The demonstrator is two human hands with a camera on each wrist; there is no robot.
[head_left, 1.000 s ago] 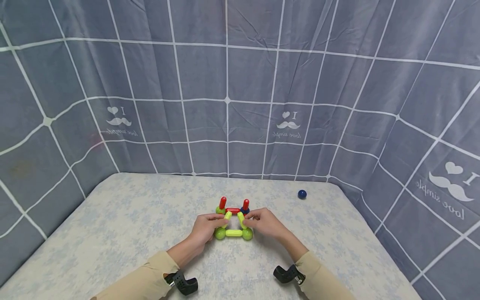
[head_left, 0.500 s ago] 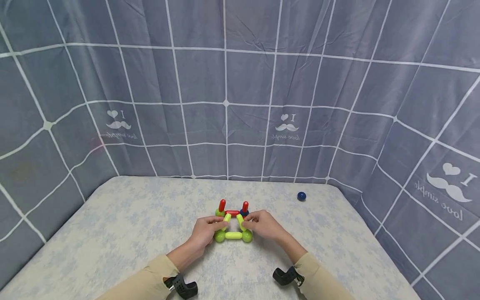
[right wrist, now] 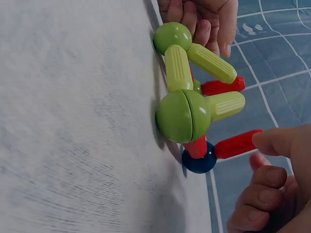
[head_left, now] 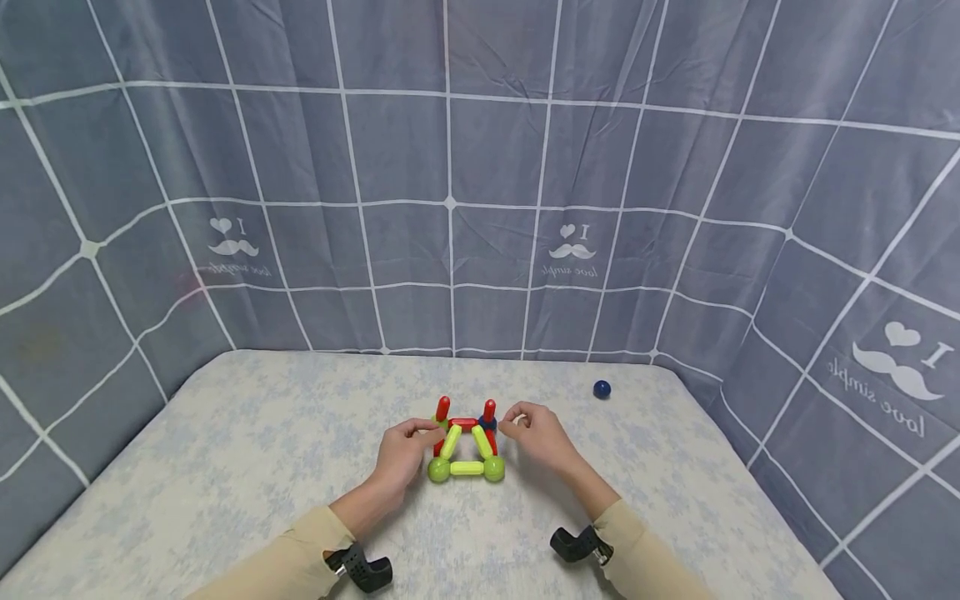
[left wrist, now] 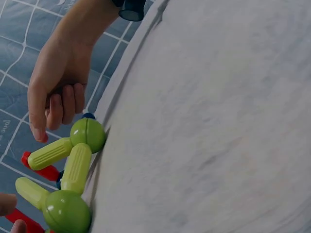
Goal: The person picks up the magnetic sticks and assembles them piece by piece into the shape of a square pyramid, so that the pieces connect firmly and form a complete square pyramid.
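A frame of toy building balls and rods stands on the table. Two green balls (head_left: 438, 469) at the front are joined by a yellow-green rod (head_left: 467, 468), and each bears a raised yellow-green rod. Behind, a blue ball (right wrist: 199, 158) and another green ball carry upright red rods (head_left: 489, 410). My left hand (head_left: 405, 454) has its fingertips beside the back left red rod (left wrist: 24, 221), partly covering the green ball under it. The right hand (head_left: 542, 435) has let its fingertips come close to the back right red rod, overlapping its tip in the right wrist view.
A loose dark blue ball (head_left: 602, 389) lies toward the back right of the patterned tablecloth (head_left: 315, 400). Blue-grey grid curtains (head_left: 405, 250) enclose the back and sides. A black wrist camera (head_left: 577, 544) sits on each sleeve.
Both hands have come off the raised yellow-green rods at the front. They have moved outward and slightly back, toward the red rods, while the frame stays in place.
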